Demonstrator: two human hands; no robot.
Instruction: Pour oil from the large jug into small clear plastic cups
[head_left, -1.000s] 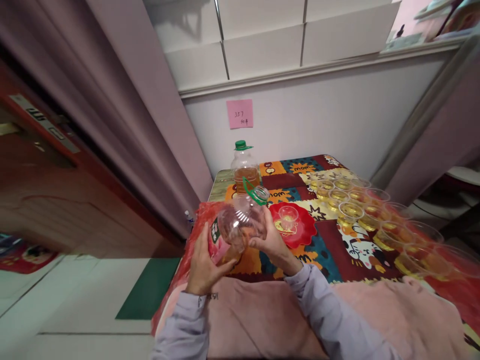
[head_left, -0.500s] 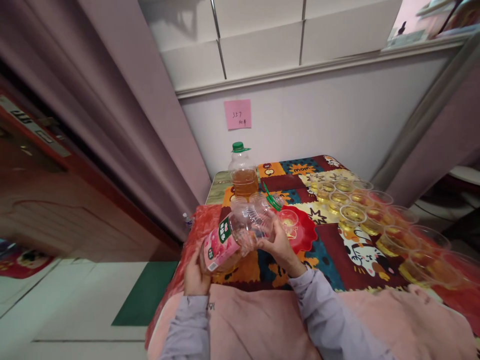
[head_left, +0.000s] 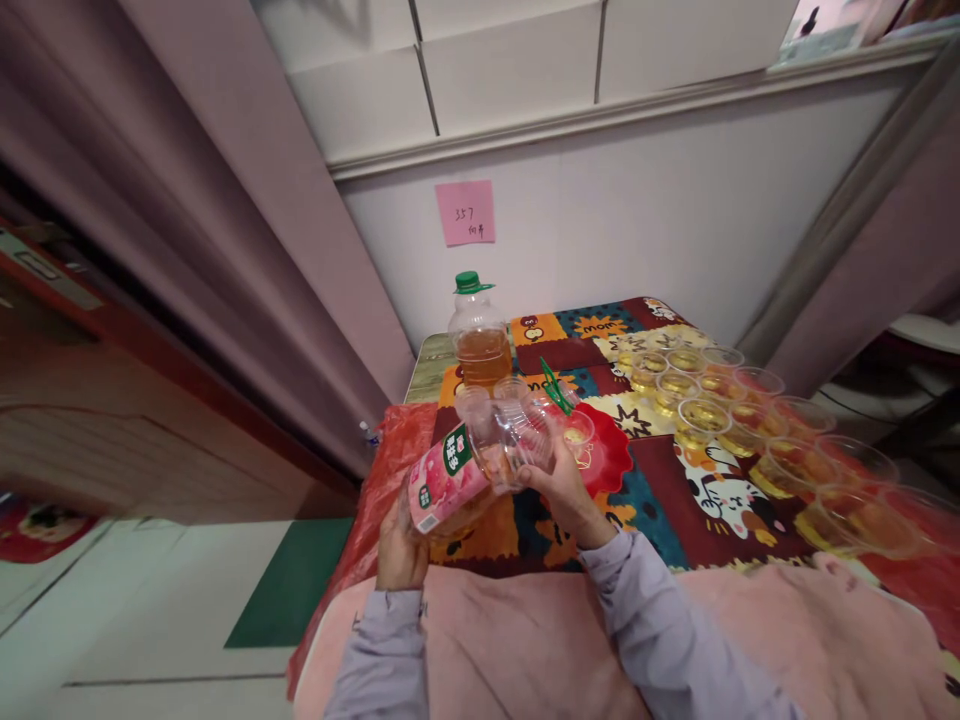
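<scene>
A large clear plastic bottle (head_left: 448, 478) with a pink and green label lies tilted across my front, its narrower end up and to the right. My left hand (head_left: 401, 548) is wrapped round its lower end. My right hand (head_left: 564, 492) grips the clear ribbed part near the upper end. A green plastic strip (head_left: 556, 385) shows by that end; I cannot tell exactly how it joins the bottle. Amber liquid shows low inside. Just beyond my right hand is a red scalloped plate (head_left: 616, 462), with a small clear cup (head_left: 577, 434) on it.
Behind stands another bottle (head_left: 484, 350) of amber liquid with a green cap. Several clear cups (head_left: 703, 420) of yellow liquid fill the table's right side. A patterned cloth (head_left: 652, 520) and red plastic sheet (head_left: 390, 470) cover the table. A wall rises behind it.
The bottle and my right hand have shifted slightly to the right, and the green strip stands higher. My grip looks the same. The whole view has moved a little.
</scene>
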